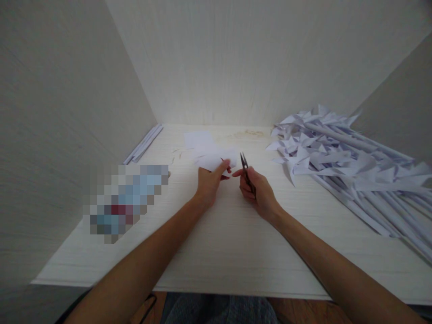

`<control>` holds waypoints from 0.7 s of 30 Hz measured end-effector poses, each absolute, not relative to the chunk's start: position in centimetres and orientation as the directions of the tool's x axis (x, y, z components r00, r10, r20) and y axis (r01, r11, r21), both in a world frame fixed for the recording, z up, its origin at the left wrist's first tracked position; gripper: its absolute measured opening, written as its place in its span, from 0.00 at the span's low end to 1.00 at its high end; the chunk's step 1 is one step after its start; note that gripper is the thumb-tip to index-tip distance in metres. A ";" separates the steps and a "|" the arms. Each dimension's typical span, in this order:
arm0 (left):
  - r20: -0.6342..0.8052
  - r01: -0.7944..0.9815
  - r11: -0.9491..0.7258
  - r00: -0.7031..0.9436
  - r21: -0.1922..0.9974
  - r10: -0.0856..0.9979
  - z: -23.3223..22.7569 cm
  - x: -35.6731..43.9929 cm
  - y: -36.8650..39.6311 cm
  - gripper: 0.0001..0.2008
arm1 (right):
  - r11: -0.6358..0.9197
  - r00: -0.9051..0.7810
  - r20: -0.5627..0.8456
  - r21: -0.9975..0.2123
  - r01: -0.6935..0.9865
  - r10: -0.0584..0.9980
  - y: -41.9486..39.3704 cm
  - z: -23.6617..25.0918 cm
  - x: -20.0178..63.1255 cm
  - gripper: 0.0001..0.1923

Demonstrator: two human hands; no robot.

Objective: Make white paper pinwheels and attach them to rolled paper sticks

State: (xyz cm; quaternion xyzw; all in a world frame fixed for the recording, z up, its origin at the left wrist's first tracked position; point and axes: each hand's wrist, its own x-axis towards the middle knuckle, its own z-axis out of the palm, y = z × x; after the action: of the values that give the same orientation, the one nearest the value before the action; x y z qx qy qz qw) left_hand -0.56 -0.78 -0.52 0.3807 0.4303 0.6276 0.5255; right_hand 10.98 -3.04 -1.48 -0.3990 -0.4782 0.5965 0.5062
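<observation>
Paper (216, 159), white, folded/creased piece, sits mid-surface toward the back wall, pinched at its near edge by left hand (209, 182); fingers closed on it, thumb on top. Scissors (245, 168), small dark snips, held upright in right hand (256, 191), fingers wrapped round the handle, blades pointing up and away, tips slightly parted, just beside the paper's right edge but not touching it. Hands near each other, both low over the surface (236, 243), pale wood grain.

Behind the paper: another flat white sheet (198, 138), close to the wall. Right side: big heap of rolled paper sticks w/ folded pointed tips (340, 157), running diagonally to the right edge. Left, along the side wall: few thin white strips (144, 143). Left-front: blurred-out object (126, 200), can't tell what.
</observation>
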 end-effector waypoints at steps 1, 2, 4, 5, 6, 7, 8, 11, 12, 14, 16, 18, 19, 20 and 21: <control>0.017 -0.365 -0.087 -0.191 0.927 0.981 -0.4 -0.7 -0.6 0.08 | -0.042 -0.205 0.001 -0.977 -0.209 0.979 -3.2 -1.4 10.9 0.20; 0.000 -0.398 -0.091 -0.221 0.913 0.975 -0.2 -0.8 -0.5 0.08 | -0.039 -0.224 0.003 -0.982 -0.182 0.975 -3.3 -1.3 10.8 0.20; -0.037 -0.462 -0.089 -0.256 0.882 0.966 0.1 -1.0 -0.4 0.09 | -0.002 -0.237 0.023 -0.995 -0.103 0.971 -3.5 -1.4 10.8 0.19; -0.050 -0.488 -0.086 -0.259 0.869 0.965 0.2 -1.0 -0.3 0.09 | 0.017 -0.239 0.031 -0.998 -0.061 0.970 -3.5 -1.4 10.7 0.19; -0.058 -0.510 -0.082 -0.253 0.856 0.966 0.3 -1.1 -0.3 0.10 | 0.031 -0.240 0.035 -0.999 -0.020 0.970 -3.5 -1.4 10.7 0.19; -0.061 -0.526 -0.079 -0.243 0.847 0.968 0.4 -1.0 -0.3 0.10 | 0.042 -0.240 0.037 -0.999 0.017 0.970 -3.5 -1.4 10.7 0.18; -0.062 -0.538 -0.075 -0.232 0.840 0.971 0.4 -1.0 -0.4 0.10 | 0.052 -0.240 0.039 -0.997 0.050 0.970 -3.5 -1.4 10.7 0.18; -0.069 -0.544 -0.056 -0.207 0.837 0.976 0.4 -0.8 -0.6 0.10 | 0.076 -0.232 0.051 -0.992 0.102 0.971 -3.4 -1.4 10.7 0.18; -0.071 -0.541 -0.051 -0.203 0.840 0.977 0.4 -0.7 -0.7 0.10 | 0.082 -0.230 0.055 -0.991 0.109 0.972 -3.4 -1.4 10.7 0.17; -0.068 -0.535 -0.048 -0.194 0.843 0.979 0.4 -0.6 -0.8 0.09 | 0.089 -0.226 0.059 -0.989 0.122 0.972 -3.4 -1.5 10.7 0.17; -0.060 -0.534 -0.051 -0.188 0.844 0.980 0.4 -0.5 -0.8 0.09 | 0.099 -0.225 0.066 -0.985 0.139 0.972 -3.4 -1.5 10.7 0.17; -0.057 -0.536 -0.053 -0.188 0.843 0.981 0.3 -0.5 -0.8 0.09 | 0.111 -0.218 0.074 -0.980 0.163 0.973 -3.4 -1.5 10.7 0.16; -0.058 -0.534 -0.054 -0.190 0.844 0.980 0.3 -0.5 -0.8 0.09 | 0.114 -0.216 0.075 -0.978 0.176 0.974 -3.4 -1.4 10.7 0.16; -0.058 -0.531 -0.054 -0.192 0.846 0.980 0.3 -0.4 -0.8 0.09 | 0.116 -0.213 0.075 -0.975 0.190 0.974 -3.4 -1.4 10.7 0.16; -0.056 -0.527 -0.055 -0.192 0.848 0.980 0.3 -0.4 -0.8 0.09 | 0.118 -0.212 0.074 -0.972 0.205 0.974 -3.4 -1.4 10.7 0.16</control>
State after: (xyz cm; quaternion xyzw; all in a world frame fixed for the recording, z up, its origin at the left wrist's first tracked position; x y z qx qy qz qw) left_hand -0.43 -0.81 0.30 0.2897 0.3906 0.6660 0.5657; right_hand 10.74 -3.41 -1.37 -0.4728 -0.6235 0.4663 0.4127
